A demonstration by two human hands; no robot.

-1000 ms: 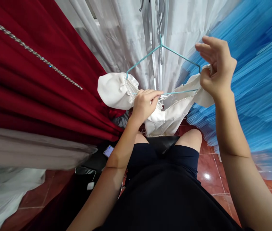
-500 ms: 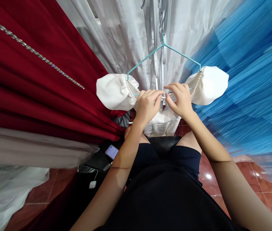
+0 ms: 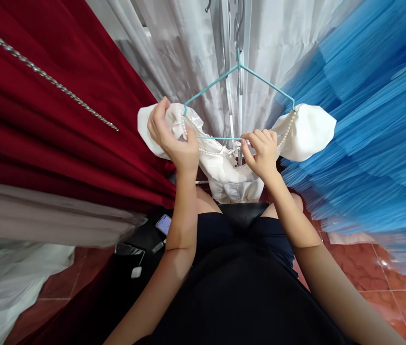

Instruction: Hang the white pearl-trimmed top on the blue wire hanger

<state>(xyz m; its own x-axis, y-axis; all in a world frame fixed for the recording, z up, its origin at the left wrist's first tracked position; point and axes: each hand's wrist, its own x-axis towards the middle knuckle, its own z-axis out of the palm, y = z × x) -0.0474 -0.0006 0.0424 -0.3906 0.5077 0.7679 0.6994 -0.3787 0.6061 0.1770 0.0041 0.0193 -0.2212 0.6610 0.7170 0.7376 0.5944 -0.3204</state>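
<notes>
A white dress (image 3: 224,170) with puffed sleeves and pearl-beaded edging hangs in front of me on a light teal hanger (image 3: 212,87). My left hand (image 3: 174,139) is at the left puff sleeve (image 3: 145,127), its thumb and curved fingers apart and partly covering the sleeve. At the middle of the neckline, my right hand (image 3: 263,151) has its thumb and fingers closed around the hanger's lower bar, close to a small white loop (image 3: 238,145) of the dress. Its palm hides part of the bar. The right puff sleeve (image 3: 312,132) hangs beyond that hand.
Red fabric (image 3: 62,120) drapes on the left, blue tulle (image 3: 375,143) on the right. White curtains (image 3: 188,48) and a metal rack post (image 3: 230,91) stand behind. A phone (image 3: 163,224) lies on a black surface by my left thigh. Red tiles (image 3: 378,311) cover the floor.
My left hand has left the middle of the neckline, moved to the left sleeve and spread its fingers. My right hand remains near the middle, its fingers now closed lower. The hanger shifted slightly left.
</notes>
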